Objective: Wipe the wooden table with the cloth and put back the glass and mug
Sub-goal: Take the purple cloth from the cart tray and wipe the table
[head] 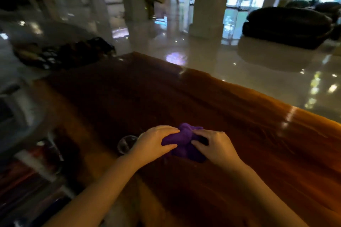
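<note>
My left hand (156, 142) and right hand (214, 146) pinched the bunched purple cloth (184, 141) on the wooden surface (239, 116); I judged flattening it first would wipe better, clear of the glass (126, 144) just left.

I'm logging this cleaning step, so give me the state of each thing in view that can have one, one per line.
purple cloth: bunched up on the table, gripped by both hands.
left hand: closed on the cloth.
right hand: closed on the cloth.
glass: upright on the table beside the left hand, looks empty.
wooden table: glossy; wiped or not, cannot tell.
mug: not identifiable in this view.
</note>
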A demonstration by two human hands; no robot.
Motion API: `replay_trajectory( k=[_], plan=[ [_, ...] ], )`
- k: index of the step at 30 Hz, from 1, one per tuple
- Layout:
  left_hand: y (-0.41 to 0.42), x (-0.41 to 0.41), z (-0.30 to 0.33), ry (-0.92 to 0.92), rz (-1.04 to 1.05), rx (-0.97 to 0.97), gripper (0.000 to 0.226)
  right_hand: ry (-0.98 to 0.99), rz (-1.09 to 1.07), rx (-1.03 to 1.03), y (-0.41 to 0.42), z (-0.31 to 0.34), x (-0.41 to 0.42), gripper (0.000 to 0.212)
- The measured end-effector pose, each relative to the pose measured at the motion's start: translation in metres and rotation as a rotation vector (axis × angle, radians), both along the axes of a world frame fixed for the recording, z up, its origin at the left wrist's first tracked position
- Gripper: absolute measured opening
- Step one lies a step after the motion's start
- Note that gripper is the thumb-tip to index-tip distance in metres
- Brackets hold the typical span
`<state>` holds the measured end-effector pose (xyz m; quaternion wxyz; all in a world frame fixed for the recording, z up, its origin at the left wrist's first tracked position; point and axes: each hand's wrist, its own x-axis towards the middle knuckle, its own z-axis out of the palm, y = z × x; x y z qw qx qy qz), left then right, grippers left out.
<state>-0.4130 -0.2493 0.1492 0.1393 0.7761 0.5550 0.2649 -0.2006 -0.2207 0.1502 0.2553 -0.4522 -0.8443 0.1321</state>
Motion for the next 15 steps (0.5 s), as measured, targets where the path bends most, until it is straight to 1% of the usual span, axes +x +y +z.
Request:
replay_trajectory(
  k=[3, 8, 12, 15],
  plan=[
    [-0.021, -0.078, 0.013, -0.005, 0.116, 0.052, 0.05, -0.015, 0.113, 0.072, 0.001, 0.019, -0.081, 0.035],
    [-0.071, -0.222, 0.018, 0.014, 0.327, 0.112, 0.048, -0.024, 0.342, 0.157, -0.007, 0.037, -0.241, 0.035],
    [-0.122, -0.338, 0.014, -0.001, 0.531, 0.098, 0.047, -0.017, 0.546, 0.171, -0.022, 0.038, -0.382, 0.035],
    [-0.155, -0.413, 0.014, 0.023, 0.65, 0.094, 0.044, -0.024, 0.674, 0.144, -0.034, 0.032, -0.475, 0.035]
  ],
)
